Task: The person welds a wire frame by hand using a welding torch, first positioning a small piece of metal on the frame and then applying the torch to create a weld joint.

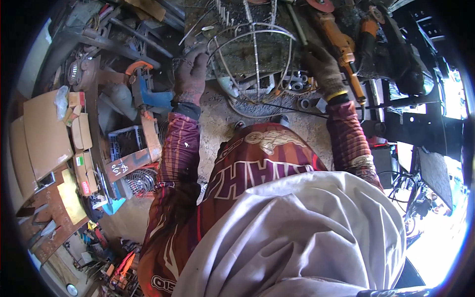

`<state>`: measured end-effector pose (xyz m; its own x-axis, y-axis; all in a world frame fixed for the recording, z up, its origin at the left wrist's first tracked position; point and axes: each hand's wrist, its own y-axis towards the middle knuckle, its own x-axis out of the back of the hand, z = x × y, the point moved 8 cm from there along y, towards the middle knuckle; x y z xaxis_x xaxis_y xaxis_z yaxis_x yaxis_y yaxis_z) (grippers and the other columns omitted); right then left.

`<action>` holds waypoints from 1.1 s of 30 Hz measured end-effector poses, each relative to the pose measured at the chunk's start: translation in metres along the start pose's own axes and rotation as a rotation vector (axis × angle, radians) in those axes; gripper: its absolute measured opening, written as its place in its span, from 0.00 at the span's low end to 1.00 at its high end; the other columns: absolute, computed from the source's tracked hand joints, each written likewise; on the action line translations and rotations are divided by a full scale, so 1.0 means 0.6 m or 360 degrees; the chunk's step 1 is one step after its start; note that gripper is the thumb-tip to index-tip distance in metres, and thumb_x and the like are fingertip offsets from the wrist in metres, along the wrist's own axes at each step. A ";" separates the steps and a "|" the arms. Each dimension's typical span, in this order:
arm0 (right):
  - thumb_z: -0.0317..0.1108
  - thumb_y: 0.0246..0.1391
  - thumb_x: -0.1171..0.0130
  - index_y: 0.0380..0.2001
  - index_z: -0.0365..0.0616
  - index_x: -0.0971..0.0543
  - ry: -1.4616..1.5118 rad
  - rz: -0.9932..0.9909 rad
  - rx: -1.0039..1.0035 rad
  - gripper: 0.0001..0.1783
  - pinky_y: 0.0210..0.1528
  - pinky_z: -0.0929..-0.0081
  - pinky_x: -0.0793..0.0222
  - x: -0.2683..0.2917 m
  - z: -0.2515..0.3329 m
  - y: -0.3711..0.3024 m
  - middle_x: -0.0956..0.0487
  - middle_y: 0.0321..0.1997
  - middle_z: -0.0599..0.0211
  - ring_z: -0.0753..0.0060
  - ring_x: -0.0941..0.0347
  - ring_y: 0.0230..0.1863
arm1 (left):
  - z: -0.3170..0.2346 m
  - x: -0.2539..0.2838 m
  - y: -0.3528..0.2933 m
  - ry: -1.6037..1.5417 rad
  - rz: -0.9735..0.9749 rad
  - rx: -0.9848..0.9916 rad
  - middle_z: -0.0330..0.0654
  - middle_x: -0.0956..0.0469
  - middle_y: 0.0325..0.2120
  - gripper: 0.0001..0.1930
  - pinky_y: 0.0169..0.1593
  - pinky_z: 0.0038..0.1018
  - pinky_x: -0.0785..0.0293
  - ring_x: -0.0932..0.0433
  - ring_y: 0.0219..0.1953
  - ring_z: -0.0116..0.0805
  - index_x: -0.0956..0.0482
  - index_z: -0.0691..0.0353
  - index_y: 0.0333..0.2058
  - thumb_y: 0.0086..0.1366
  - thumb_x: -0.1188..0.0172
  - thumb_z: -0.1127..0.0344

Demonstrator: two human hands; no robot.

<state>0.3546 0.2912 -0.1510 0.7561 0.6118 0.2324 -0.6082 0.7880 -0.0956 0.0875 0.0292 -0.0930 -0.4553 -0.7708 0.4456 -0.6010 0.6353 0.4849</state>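
A round frame of bent metal rods [256, 59], curved like a cage, stands on the dark workbench [277, 11] and reaches over its near edge. My left hand [190, 72], in a brown work glove, is closed at the left side of the frame. To the right of the frame, my right hand [324, 72], in a matching glove with a yellow cuff, is closed at the near end of a pale rod or tool handle [296, 22]. Its fingertips are dark and partly hidden. Beside this hand lies an orange angle grinder [339, 37].
A second orange grinder [367, 34] lies farther right on the bench. Several nails or pins [225, 15] stand at the back. To the left are a blue clamp-like tool [151, 94], metal bars and cardboard boxes [47, 133]. A cable [282, 106] runs below the bench edge.
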 end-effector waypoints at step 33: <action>0.52 0.62 0.46 0.49 0.52 0.17 -0.1277 0.0122 0.0562 0.21 0.46 0.55 0.25 -0.022 0.077 0.015 0.17 0.40 0.53 0.48 0.20 0.45 | 0.030 -0.027 0.007 0.0715 0.0438 0.0379 0.56 0.19 0.37 0.17 0.45 0.36 0.26 0.19 0.40 0.52 0.18 0.63 0.46 0.66 0.39 0.55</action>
<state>0.3277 0.2872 -0.1101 0.3930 0.3243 0.8604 -0.7899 0.5981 0.1354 0.0809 0.0434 -0.1117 -0.3237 -0.4500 0.8323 -0.6547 0.7416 0.1463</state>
